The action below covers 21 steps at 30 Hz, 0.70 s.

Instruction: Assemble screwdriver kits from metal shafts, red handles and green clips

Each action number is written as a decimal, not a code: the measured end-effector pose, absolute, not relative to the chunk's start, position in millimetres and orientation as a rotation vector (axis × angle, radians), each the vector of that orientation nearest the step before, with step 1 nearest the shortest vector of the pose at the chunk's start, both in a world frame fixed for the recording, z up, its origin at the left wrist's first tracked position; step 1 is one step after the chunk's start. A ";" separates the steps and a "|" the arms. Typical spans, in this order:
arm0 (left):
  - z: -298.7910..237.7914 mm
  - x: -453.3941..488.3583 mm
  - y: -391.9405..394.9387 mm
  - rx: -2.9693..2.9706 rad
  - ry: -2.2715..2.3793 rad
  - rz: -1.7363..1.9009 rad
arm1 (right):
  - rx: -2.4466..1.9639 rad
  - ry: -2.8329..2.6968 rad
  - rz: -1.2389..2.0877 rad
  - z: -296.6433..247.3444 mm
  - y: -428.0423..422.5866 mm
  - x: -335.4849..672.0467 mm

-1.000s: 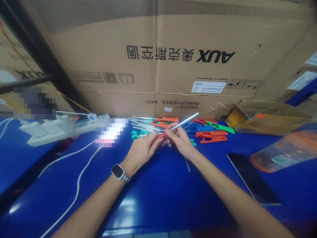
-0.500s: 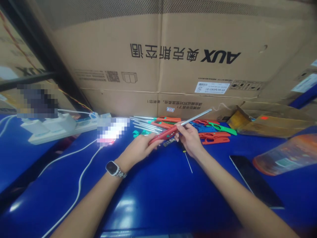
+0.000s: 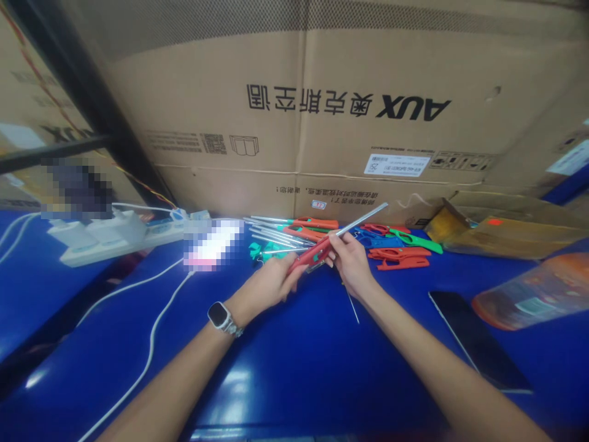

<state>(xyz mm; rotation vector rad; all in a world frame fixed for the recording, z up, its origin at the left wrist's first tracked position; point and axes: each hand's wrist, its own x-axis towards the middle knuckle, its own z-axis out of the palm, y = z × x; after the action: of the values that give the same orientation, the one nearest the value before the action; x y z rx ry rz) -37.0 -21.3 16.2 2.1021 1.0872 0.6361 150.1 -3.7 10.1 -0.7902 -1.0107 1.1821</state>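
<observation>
Between both hands is a red long-neck lighter (image 3: 313,253), its metal tube (image 3: 363,220) slanting up to the right. My left hand (image 3: 271,279), with a watch at the wrist, is closed around the handle's lower end. My right hand (image 3: 352,261) pinches it where handle and tube meet. Below the right hand shows a thin screwdriver shaft (image 3: 353,307); its handle is hidden. Behind lie several orange lighters (image 3: 317,222) with metal tubes pointing left. Red handle shells (image 3: 400,255), a blue shell (image 3: 380,239) and a green shell (image 3: 416,240) lie to the right.
A large cardboard box (image 3: 304,123) walls off the back of the blue table (image 3: 276,374). At left are a power strip (image 3: 133,236), white cables (image 3: 151,344) and a blurred lit screen (image 3: 214,242). At right are a dark phone (image 3: 478,341), a plastic jar (image 3: 534,291) and an open carton (image 3: 510,224).
My left hand has shifted slightly right and down along the red lighter, which now tilts a bit more steeply. The right hand keeps its pinch. The whole view has shifted a little.
</observation>
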 end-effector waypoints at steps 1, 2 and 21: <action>13.9 -35.6 -21.9 2.022 1.043 0.621 | -0.812 -1.017 1.178 10.5 -4.1 149.6; 11.5 -34.1 -22.3 1.943 0.999 0.611 | -0.835 -1.026 1.174 11.4 -4.6 148.9; -2.1 2.1 -32.0 1.612 0.858 0.863 | -1.000 -1.232 1.197 14.7 -18.3 119.9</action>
<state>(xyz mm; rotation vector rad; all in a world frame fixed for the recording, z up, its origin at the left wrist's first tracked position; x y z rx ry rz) 2.1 -32.0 -2.1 1.6124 0.8580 0.8626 119.9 -18.3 14.7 -0.9995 -1.2320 1.1966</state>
